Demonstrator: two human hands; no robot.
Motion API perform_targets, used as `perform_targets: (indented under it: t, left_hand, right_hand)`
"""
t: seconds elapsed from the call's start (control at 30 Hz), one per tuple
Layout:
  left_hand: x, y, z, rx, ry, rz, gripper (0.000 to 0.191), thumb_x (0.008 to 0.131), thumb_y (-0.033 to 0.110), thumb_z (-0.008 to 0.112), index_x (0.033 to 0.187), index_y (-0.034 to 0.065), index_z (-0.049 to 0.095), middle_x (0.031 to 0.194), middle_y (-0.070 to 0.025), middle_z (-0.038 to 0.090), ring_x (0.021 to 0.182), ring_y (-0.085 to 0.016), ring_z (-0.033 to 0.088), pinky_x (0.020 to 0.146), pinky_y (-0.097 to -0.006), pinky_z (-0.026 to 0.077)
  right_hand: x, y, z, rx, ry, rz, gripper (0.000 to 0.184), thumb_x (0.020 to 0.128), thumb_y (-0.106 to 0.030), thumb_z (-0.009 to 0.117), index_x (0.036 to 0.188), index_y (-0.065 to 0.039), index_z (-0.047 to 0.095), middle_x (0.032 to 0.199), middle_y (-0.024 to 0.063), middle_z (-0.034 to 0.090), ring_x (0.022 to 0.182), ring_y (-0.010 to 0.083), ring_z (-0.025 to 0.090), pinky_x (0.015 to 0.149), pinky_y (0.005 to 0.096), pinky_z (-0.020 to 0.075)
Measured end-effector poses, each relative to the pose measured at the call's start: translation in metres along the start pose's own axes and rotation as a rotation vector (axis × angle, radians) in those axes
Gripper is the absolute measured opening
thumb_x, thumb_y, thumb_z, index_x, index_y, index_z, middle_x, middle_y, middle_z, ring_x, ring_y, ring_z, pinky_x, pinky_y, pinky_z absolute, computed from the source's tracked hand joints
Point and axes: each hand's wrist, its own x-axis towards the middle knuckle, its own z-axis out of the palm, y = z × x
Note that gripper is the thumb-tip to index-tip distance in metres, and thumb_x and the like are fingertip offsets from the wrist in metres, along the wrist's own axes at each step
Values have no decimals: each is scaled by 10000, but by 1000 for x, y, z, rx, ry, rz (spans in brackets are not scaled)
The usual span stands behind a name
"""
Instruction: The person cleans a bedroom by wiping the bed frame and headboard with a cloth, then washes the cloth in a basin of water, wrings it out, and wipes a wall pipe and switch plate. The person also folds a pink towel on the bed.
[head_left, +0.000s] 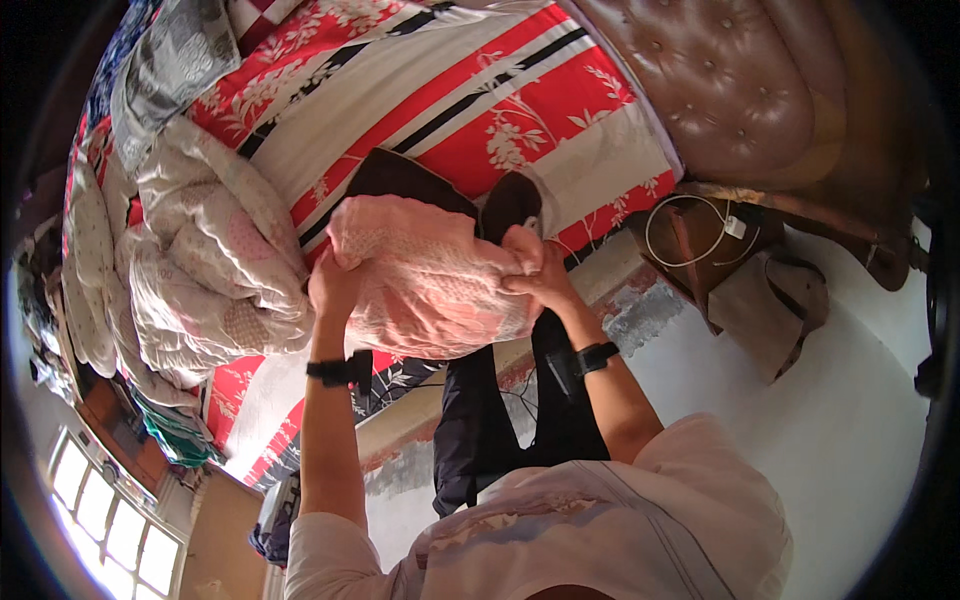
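A pink patterned cloth hangs spread between my two hands in front of my legs. My left hand grips its left edge, the thumb over the fabric. On the other side, my right hand pinches a bunched part of it. Just beyond the cloth, dark brown fabric lies on the bed; the pink cloth hides part of it. A second dark piece shows close to my right hand. Under these is a red, white and black striped bedsheet with a floral print.
A rumpled pale quilt is heaped on the bed at left, with a grey cloth above it. The brown tufted headboard rises at upper right. Below it, a white cable hangs by a brown bag.
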Motion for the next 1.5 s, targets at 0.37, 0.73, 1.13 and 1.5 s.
perform_targets:
  t: [0.37, 0.73, 1.13, 1.5]
  left_hand:
    - [21, 145, -138, -291, 276, 345, 455, 706, 27, 711, 1150, -14, 616, 1060, -113, 687, 981, -201, 628, 883, -352, 489]
    - [113, 211, 8, 215, 200, 413, 845, 781, 371, 769, 1473, 122, 354, 1371, -286, 413, 1252, -435, 445, 1015, -493, 432]
    - [-144, -7, 132, 126, -331, -181, 595, 776, 352, 735, 1259, 35, 594, 1183, -270, 623, 1131, -393, 594, 985, -459, 478]
    - [-27, -80, 35, 449, 29, -38, 594, 767, 273, 734, 1324, 157, 563, 1335, -315, 482, 1253, -442, 464, 1035, -474, 424]
  right_hand:
    - [-15, -110, -95, 1403, -82, 439, 380, 789, 26, 643, 1166, 11, 598, 951, -13, 614, 720, 72, 563, 584, 264, 475]
    - [69, -40, -203, 548, 369, 193, 633, 843, -297, 746, 1312, 45, 493, 1249, 202, 597, 1160, 265, 584, 969, 363, 471]
    - [62, -42, -140, 61, -484, 64, 389, 885, -226, 689, 1165, 26, 591, 974, 175, 711, 902, 260, 693, 792, 347, 542]
    - [41, -74, -128, 154, -278, 18, 384, 864, -202, 699, 1171, 6, 595, 952, 192, 696, 830, 268, 691, 733, 352, 540]
